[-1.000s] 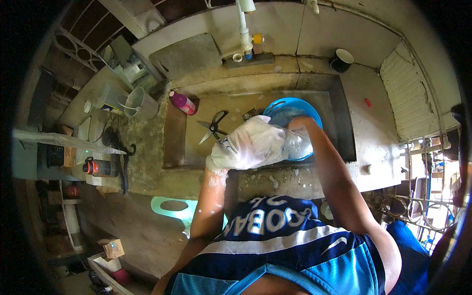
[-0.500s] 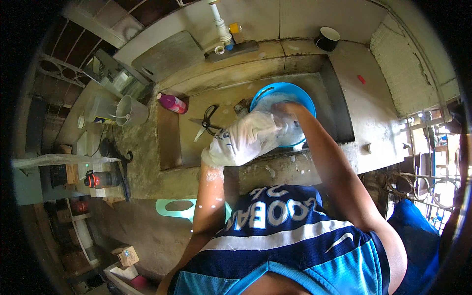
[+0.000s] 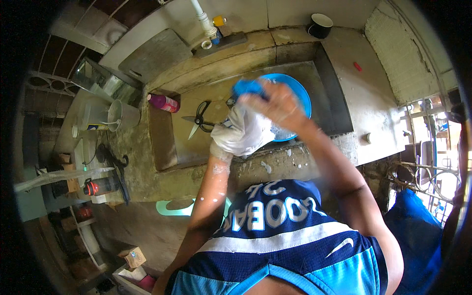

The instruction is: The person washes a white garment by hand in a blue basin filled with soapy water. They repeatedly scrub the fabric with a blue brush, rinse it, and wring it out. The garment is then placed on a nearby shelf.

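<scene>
I'm seeing the right hand [image 3: 280, 104] coming up out of the basin [image 3: 306, 101]; 0.5 s ago it's dipping in the suds [image 3: 282, 133]. Now it's gripping 1 blue thing [image 3: 247, 88], too blurred to identify, appearing by the basin's left rim. The white cloth [image 3: 245, 133] is draping left and on the near side of the basin, hiding the left hand; I'm not managing to tell that grip. I'm judging the work to be passing from suds to cloth. Scissors [image 3: 199, 119] and 1 bottle [image 3: 164, 103] are lying farther left of the basin.
</scene>
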The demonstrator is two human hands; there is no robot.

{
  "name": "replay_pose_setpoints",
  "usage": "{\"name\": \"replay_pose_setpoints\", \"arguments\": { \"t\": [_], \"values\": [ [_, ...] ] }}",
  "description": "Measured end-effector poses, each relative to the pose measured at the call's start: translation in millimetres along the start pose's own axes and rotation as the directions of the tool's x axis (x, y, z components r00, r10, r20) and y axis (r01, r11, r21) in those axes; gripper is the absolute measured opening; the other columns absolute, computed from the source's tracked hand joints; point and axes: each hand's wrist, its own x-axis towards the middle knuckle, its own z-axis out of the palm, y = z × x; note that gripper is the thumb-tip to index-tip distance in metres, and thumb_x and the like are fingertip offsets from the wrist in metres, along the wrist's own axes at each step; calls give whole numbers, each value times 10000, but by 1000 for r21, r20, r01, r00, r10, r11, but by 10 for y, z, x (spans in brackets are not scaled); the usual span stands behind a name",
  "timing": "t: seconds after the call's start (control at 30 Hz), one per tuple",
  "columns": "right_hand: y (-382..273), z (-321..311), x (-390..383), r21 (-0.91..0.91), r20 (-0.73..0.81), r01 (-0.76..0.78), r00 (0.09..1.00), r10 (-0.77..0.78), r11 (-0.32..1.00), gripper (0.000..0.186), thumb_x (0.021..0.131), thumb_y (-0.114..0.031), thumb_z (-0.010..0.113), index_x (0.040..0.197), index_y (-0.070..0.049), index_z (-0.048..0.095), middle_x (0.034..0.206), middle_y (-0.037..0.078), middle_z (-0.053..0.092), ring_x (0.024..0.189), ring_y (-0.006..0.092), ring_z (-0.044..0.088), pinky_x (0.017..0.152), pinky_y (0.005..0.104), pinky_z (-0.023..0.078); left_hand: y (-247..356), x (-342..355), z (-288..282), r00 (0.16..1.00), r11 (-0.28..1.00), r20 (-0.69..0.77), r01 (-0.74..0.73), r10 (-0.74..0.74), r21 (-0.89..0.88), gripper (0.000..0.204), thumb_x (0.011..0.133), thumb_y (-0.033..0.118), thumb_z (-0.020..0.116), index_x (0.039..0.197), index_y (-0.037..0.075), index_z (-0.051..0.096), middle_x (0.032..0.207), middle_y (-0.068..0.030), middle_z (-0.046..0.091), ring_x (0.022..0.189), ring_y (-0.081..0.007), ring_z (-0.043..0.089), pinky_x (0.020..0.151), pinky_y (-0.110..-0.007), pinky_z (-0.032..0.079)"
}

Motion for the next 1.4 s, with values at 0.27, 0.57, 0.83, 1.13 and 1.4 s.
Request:
{"name": "replay_pose_setpoints", "arguments": {
  "t": [0.27, 0.57, 0.83, 1.13, 1.4],
  "values": [
    [1337, 339, 211, -242, 70, 98, 994, -83, 965, 670, 936, -670, 529, 1326, -130, 605, 1028, 233, 721, 962, 384, 707, 842, 490, 553, 667, -63, 602, 475, -637, 468, -715, -745, -289, 448, 1047, 314, 425, 1237, -64, 575, 1244, -224, 629, 1064, -365, 657, 893, -466, 584],
    [1034, 954, 125, -221, 101, 163, 985, -143, 962, 747, 915, -718, 527, 1271, -68, 621, 933, 258, 696, 846, 443, 688, 765, 520, 548, 599, 37, 812, 676, -709, 419, -220, -606, -670, 730, 908, 624, 603, 1285, 1, 553, 1299, -177, 607, 1196, -317, 591, 1040, -475, 472],
    [807, 591, 349, -77, 109, -65, 991, 73, 995, 733, 887, -696, 591, 1274, -75, 635, 1079, 261, 699, 1044, 454, 658, 946, 516, 512, 542, 115, 652, 681, -843, 563, -536, -468, -53, 357, 1012, 359, 594, 1142, 29, 635, 1123, -125, 692, 1074, -255, 656, 976, -475, 522],
    [1489, 708, 287, -547, 238, 126, 971, 10, 827, 647, 965, -650, 520, 1154, -46, 654, 968, 228, 719, 947, 365, 706, 824, 475, 554, 615, -140, 1150, 303, -771, 711, -188, -635, -609, 290, 1049, 192, 453, 1171, 5, 639, 1167, -157, 707, 1078, -301, 686, 987, -442, 547],
    [597, 693, 279, -248, 332, 118, 943, -30, 961, 749, 949, -714, 457, 1327, -84, 600, 1174, 274, 677, 1134, 425, 642, 977, 523, 509, 445, -53, 438, 416, -440, 561, 354, -716, -825, 279, 1012, 129, 555, 1243, -21, 602, 1225, -156, 683, 1121, -258, 669, 996, -363, 537]
  ]
}}
